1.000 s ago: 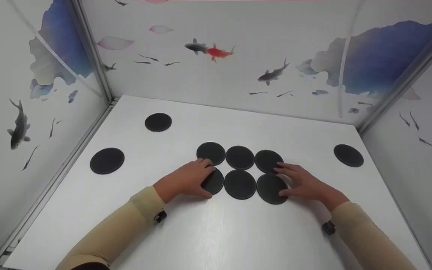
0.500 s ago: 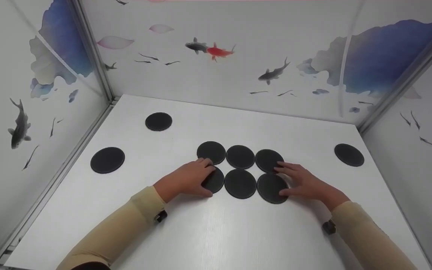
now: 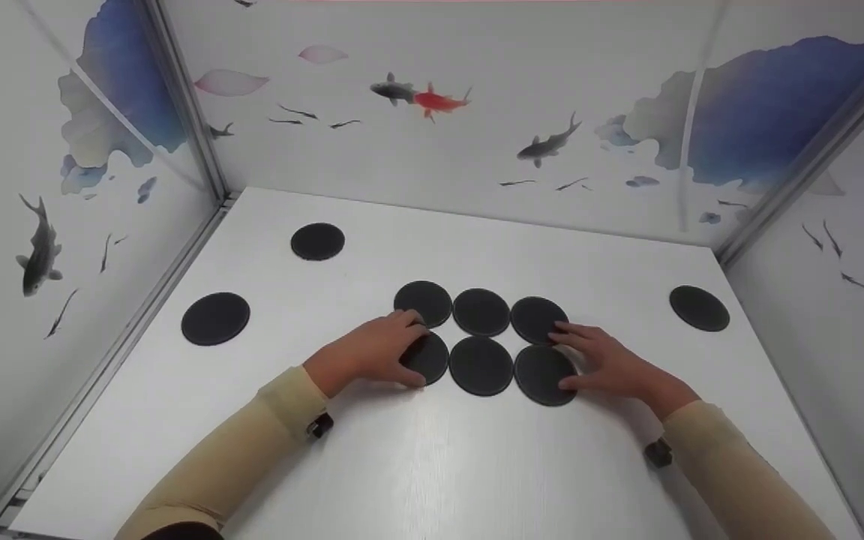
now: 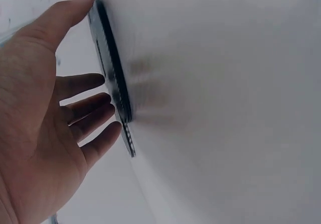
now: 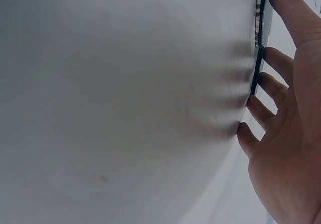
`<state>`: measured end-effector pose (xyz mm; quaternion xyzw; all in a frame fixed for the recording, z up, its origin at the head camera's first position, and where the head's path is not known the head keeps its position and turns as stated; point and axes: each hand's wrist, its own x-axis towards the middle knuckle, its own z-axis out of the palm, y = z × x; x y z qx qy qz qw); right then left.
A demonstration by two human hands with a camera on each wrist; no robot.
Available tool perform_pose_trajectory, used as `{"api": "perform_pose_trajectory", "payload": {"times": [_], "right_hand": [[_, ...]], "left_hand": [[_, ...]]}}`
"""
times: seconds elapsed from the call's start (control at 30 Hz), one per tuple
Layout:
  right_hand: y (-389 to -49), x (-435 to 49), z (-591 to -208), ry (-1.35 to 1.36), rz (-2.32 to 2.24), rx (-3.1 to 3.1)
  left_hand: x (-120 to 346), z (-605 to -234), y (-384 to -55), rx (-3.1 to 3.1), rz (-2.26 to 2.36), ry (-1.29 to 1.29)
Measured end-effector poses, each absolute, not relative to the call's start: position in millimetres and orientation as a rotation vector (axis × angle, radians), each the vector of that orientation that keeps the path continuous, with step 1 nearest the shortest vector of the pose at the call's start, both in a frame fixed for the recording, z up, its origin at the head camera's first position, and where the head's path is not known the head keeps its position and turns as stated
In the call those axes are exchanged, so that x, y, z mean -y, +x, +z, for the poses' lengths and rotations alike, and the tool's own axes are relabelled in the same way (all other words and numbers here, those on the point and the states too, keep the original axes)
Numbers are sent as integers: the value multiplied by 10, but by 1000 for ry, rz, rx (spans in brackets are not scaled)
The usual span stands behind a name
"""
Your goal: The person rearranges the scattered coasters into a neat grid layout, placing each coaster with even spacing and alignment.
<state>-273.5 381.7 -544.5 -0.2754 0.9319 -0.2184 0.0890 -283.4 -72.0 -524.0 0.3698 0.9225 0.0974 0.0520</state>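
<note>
Surrounding the white table (image 3: pixel 409 465) are pale walls (image 3: pixel 372 169) printed with fish, petals and blue-grey shapes, with metal posts (image 3: pixel 184 112) at the 2 far corners. 3 loose black discs lie well apart from the group: the far-left disc (image 3: pixel 318 241), the near-left disc (image 3: pixel 215 319) and the right-side disc (image 3: pixel 700 308). Both arms wear beige sleeves (image 3: pixel 222 450), each with a small dark device (image 3: pixel 319 426) under the cuff.

At the table's middle lies a block of 6 black discs (image 3: pixel 481 366), 2 rows of 3, neighbours edge to edge or nearly so. They look flat, round and dark, with a thin rim. The left hand (image 3: pixel 372 351) covers the outer edge of the block's near-left member, its fingers bent slightly and spread, thumb apart from them. The right hand (image 3: pixel 612 367) has its fingers parted, tips over the outer edge of the far-right member, thumb on the near-right. Neither hand is clamped on anything.
</note>
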Motion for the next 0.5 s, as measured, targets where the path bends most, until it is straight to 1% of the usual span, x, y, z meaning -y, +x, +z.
{"api": "perform_pose_trajectory", "payload": {"times": [0.23, 0.5], "right_hand": [[-2735, -3827, -5454, -830, -661, -2768], [-2717, -3814, -5423, -818, -675, -2767]], "left_hand": [[993, -5124, -2983, -2858, 395, 971], [1563, -5055, -3193, -2954, 522, 794]]}}
